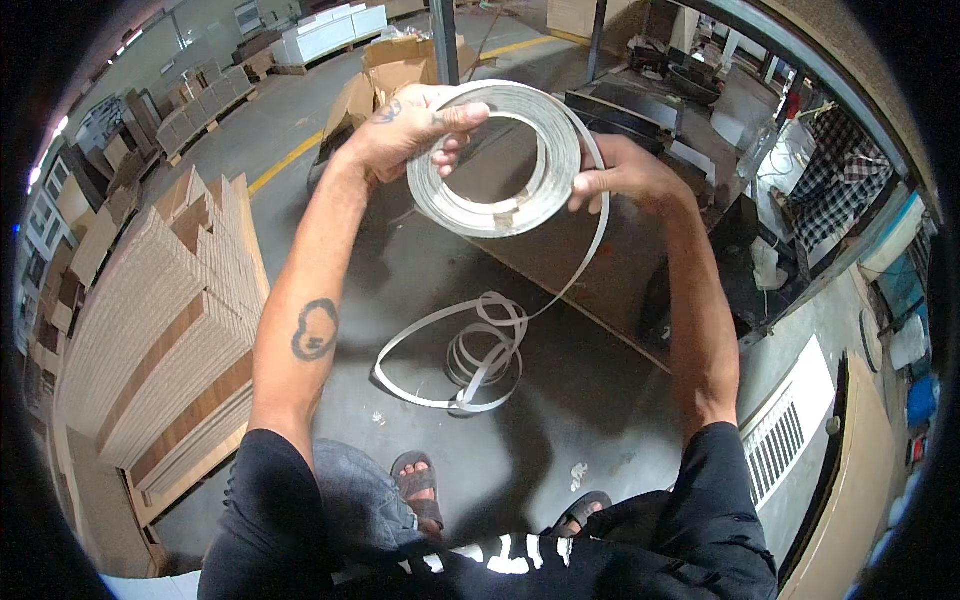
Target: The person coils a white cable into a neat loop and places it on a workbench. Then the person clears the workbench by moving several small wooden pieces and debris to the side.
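A wide roll of pale edge banding (553, 195) is held up in front of me, its hollow centre facing me. My left hand (418, 130) grips the roll's upper left, thumb over the face and fingers curled into the centre. At the right side my right hand (625, 178) pinches the banding by the roll's outer edge, thumb in front; some of its fingers are hidden. One loose strip (593, 245) runs from the roll past the right hand and down. Its loops (487, 360) lie tangled low in front of me, above the grey floor.
Stacked boards (170, 330) stand on the left. Behind the roll are a dark upright post (445, 45) and open cardboard boxes (400, 70). A dark, cluttered bench (650, 105) fills the right side. A white slotted panel (790, 425) leans at lower right.
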### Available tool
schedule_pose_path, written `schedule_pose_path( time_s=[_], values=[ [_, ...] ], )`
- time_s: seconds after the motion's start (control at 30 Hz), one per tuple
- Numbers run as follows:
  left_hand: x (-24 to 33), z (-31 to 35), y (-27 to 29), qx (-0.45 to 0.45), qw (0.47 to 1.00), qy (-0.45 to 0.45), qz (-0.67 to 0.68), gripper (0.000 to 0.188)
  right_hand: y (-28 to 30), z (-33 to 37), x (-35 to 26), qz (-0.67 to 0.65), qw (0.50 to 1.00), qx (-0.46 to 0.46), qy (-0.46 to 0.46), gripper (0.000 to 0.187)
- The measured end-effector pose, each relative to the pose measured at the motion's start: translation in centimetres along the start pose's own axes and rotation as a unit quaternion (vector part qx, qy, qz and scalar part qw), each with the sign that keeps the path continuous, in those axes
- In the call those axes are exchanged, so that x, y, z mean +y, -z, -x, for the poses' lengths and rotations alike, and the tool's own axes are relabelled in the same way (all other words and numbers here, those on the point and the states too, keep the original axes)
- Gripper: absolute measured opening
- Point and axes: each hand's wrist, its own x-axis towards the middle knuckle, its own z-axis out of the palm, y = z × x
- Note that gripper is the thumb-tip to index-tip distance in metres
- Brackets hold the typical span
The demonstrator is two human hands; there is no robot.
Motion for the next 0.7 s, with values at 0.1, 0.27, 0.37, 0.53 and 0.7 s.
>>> schedule_pose_path(
  time_s=[0.1, 0.27, 0.37, 0.53, 0.7],
  values=[
    [-0.5, 0.4, 0.4, -0.003, 1.0, -0.014, 0.028, 0.032, -1.6, 0.1, 1.3, -0.008, 0.998, 0.052, 0.02, 0.057],
    [-2.2, -0.4, 0.4, 0.009, 0.979, -0.091, 0.182, 0.032, -6.4, -2.4, 3.1, -0.185, 0.972, 0.094, 0.108, 0.038],
    [-2.9, -2.0, -1.4, 0.073, 0.948, -0.153, 0.27, 0.034, -8.8, -3.1, 2.4, -0.392, 0.899, 0.154, 0.121, 0.031],
    [-5.0, -3.9, -4.5, 0.115, 0.882, -0.187, 0.417, 0.035, -11.0, -4.6, -0.5, -0.523, 0.806, 0.213, 0.178, 0.022],
    [-7.9, -4.0, -4.2, 0.094, 0.944, -0.104, 0.3, 0.047, -7.8, -4.7, 1.3, -0.491, 0.81, 0.302, 0.111, 0.019]
  ],
)
